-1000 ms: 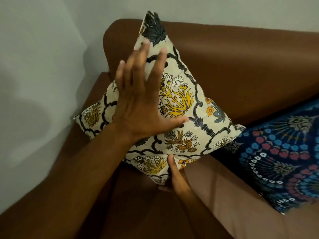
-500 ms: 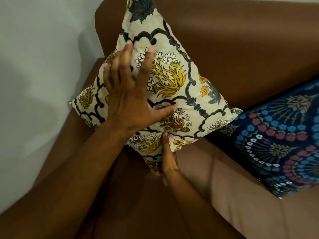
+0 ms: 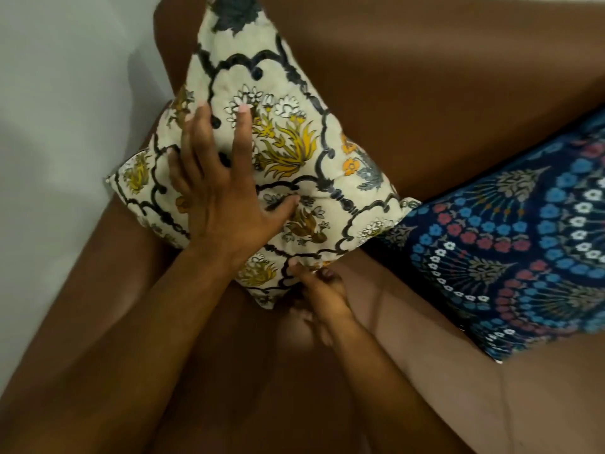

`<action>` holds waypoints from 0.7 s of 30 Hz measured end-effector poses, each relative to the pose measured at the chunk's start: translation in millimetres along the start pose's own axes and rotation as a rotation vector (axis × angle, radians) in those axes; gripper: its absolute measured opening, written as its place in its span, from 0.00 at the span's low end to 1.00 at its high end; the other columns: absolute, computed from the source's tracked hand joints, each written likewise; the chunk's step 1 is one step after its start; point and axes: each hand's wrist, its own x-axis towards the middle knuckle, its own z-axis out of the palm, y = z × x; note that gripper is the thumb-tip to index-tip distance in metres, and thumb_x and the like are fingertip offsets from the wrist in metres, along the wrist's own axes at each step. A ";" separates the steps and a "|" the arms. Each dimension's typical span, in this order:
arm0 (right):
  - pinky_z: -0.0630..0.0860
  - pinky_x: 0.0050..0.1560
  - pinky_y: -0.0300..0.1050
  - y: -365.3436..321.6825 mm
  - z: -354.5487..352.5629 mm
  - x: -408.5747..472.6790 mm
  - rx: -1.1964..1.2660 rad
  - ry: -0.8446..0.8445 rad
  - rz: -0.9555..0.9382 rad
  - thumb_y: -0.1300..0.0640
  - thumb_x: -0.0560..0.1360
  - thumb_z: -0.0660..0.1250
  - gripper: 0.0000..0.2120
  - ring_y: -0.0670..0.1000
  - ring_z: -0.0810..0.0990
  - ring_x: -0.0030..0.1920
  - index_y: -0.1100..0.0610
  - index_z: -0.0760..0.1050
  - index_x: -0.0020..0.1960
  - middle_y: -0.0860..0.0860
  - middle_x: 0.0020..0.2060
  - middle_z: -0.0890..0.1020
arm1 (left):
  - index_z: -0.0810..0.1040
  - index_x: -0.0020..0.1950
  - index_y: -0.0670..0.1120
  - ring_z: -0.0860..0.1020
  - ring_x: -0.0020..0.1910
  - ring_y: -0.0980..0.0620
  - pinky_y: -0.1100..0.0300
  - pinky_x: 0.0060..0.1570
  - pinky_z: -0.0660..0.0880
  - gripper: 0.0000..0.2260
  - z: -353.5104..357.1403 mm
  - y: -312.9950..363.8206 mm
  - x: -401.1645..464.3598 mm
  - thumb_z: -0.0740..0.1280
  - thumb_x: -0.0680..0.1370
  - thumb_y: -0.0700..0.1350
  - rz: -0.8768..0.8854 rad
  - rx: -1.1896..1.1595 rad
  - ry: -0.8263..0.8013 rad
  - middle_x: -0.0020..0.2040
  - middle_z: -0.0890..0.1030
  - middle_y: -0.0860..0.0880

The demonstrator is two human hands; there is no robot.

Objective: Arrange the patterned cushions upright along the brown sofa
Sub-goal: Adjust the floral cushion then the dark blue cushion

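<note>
A cream cushion (image 3: 294, 152) with black scrollwork and yellow flowers stands on one corner in the sofa's left corner, leaning on the backrest. My left hand (image 3: 222, 191) lies flat on its front, fingers spread. My right hand (image 3: 319, 291) pinches the cushion's lower edge near the bottom corner, thumb on top. A dark blue cushion (image 3: 523, 237) with blue, red and white flower rings leans against the backrest to the right, touching the cream one.
The brown sofa (image 3: 425, 77) fills the view, its seat below my arms and its armrest at the left. A pale wall (image 3: 65, 126) runs along the left side.
The view has dropped closer to the cushions. My left hand slid down and left across the cream cushion, which now presses deeper into the corner. My right hand keeps its pinch on the lower edge.
</note>
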 end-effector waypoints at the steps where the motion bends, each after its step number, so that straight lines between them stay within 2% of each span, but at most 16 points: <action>1: 0.82 0.49 0.54 -2.7 -20.4 -6.4 0.060 0.020 0.004 0.50 0.70 0.79 0.30 0.48 0.86 0.47 0.57 0.74 0.67 0.55 0.57 0.86 | 0.53 0.84 0.48 0.51 0.81 0.32 0.30 0.77 0.52 0.50 1.4 10.3 -8.6 0.70 0.71 0.69 -0.023 -0.023 0.015 0.82 0.52 0.33; 3: 0.81 0.60 0.61 -7.5 -70.9 -22.4 0.177 0.092 0.008 0.54 0.71 0.79 0.32 0.48 0.85 0.54 0.57 0.70 0.70 0.54 0.59 0.85 | 0.52 0.84 0.46 0.50 0.81 0.31 0.30 0.77 0.51 0.46 7.1 37.2 -30.8 0.71 0.73 0.60 -0.082 -0.106 0.022 0.82 0.50 0.32; 4: 0.80 0.60 0.64 -11.2 -102.8 -31.9 0.239 0.128 -0.002 0.55 0.71 0.79 0.31 0.51 0.85 0.58 0.57 0.70 0.70 0.54 0.60 0.85 | 0.52 0.84 0.45 0.49 0.81 0.31 0.30 0.77 0.52 0.46 12.5 55.0 -41.7 0.72 0.72 0.56 -0.112 -0.160 0.008 0.82 0.49 0.32; 5: 0.82 0.57 0.64 -14.8 -141.0 -41.1 0.313 0.184 -0.013 0.56 0.73 0.77 0.28 0.54 0.85 0.60 0.57 0.71 0.69 0.56 0.60 0.85 | 0.53 0.84 0.45 0.48 0.81 0.30 0.30 0.77 0.53 0.47 18.8 77.1 -51.8 0.73 0.71 0.55 -0.123 -0.216 -0.015 0.82 0.48 0.32; 7: 0.86 0.43 0.58 -26.5 -213.4 -66.2 0.472 0.290 -0.034 0.54 0.75 0.74 0.22 0.59 0.81 0.65 0.58 0.76 0.66 0.56 0.64 0.83 | 0.54 0.83 0.47 0.49 0.80 0.30 0.29 0.76 0.56 0.48 30.0 127.4 -65.8 0.73 0.69 0.56 -0.054 -0.325 -0.088 0.82 0.47 0.33; 8: 0.86 0.38 0.55 -33.3 -246.7 -78.7 0.532 0.320 -0.058 0.52 0.74 0.73 0.25 0.60 0.79 0.67 0.59 0.76 0.69 0.56 0.64 0.82 | 0.52 0.84 0.50 0.49 0.81 0.31 0.29 0.75 0.57 0.49 33.2 156.6 -67.4 0.73 0.68 0.58 0.005 -0.396 -0.146 0.82 0.46 0.35; 9: 0.86 0.37 0.55 -39.2 -276.9 -88.3 0.549 0.337 -0.093 0.50 0.73 0.74 0.29 0.61 0.80 0.65 0.60 0.75 0.71 0.56 0.62 0.84 | 0.48 0.84 0.53 0.49 0.81 0.33 0.30 0.76 0.57 0.50 34.1 185.7 -65.5 0.73 0.68 0.60 0.060 -0.476 -0.238 0.83 0.46 0.37; 11: 0.85 0.43 0.59 -45.0 -326.3 -95.5 0.534 0.377 -0.164 0.49 0.71 0.75 0.36 0.59 0.85 0.56 0.59 0.70 0.76 0.54 0.53 0.88 | 0.36 0.82 0.61 0.48 0.83 0.38 0.33 0.78 0.53 0.55 33.6 239.9 -55.0 0.74 0.69 0.64 0.143 -0.603 -0.480 0.84 0.43 0.42; 13: 0.83 0.51 0.62 -51.4 -352.7 -89.5 0.478 0.346 -0.187 0.46 0.68 0.76 0.40 0.58 0.85 0.57 0.51 0.69 0.76 0.54 0.58 0.87 | 0.29 0.78 0.65 0.48 0.83 0.40 0.32 0.79 0.48 0.61 39.7 273.4 -41.9 0.76 0.67 0.66 0.201 -0.592 -0.621 0.85 0.44 0.42; 15: 0.82 0.51 0.64 -64.9 -362.0 -83.9 0.409 0.236 -0.203 0.46 0.66 0.76 0.38 0.58 0.81 0.64 0.47 0.71 0.74 0.53 0.65 0.83 | 0.27 0.77 0.66 0.53 0.82 0.38 0.29 0.77 0.51 0.64 44.9 291.9 -29.7 0.76 0.62 0.70 0.239 -0.501 -0.628 0.83 0.52 0.40; 17: 0.82 0.51 0.65 -78.0 -361.3 -74.8 0.357 0.162 -0.247 0.49 0.67 0.76 0.35 0.59 0.81 0.65 0.48 0.72 0.73 0.53 0.67 0.82 | 0.29 0.78 0.66 0.61 0.79 0.37 0.32 0.75 0.60 0.65 47.4 297.9 -21.4 0.76 0.59 0.71 0.250 -0.438 -0.578 0.79 0.60 0.40; 19: 0.82 0.54 0.67 -79.2 -361.5 -66.2 0.381 0.159 -0.309 0.50 0.66 0.77 0.34 0.59 0.83 0.63 0.49 0.74 0.71 0.53 0.65 0.83 | 0.31 0.79 0.64 0.64 0.76 0.38 0.37 0.73 0.66 0.65 44.8 304.8 -21.2 0.77 0.60 0.69 0.286 -0.394 -0.543 0.76 0.62 0.40; 21: 0.82 0.53 0.67 -71.5 -363.5 -62.8 0.440 0.178 -0.345 0.51 0.66 0.78 0.35 0.59 0.83 0.63 0.48 0.74 0.72 0.53 0.65 0.84 | 0.32 0.80 0.63 0.64 0.75 0.38 0.40 0.72 0.66 0.65 42.9 312.7 -23.0 0.77 0.60 0.69 0.332 -0.357 -0.513 0.76 0.62 0.40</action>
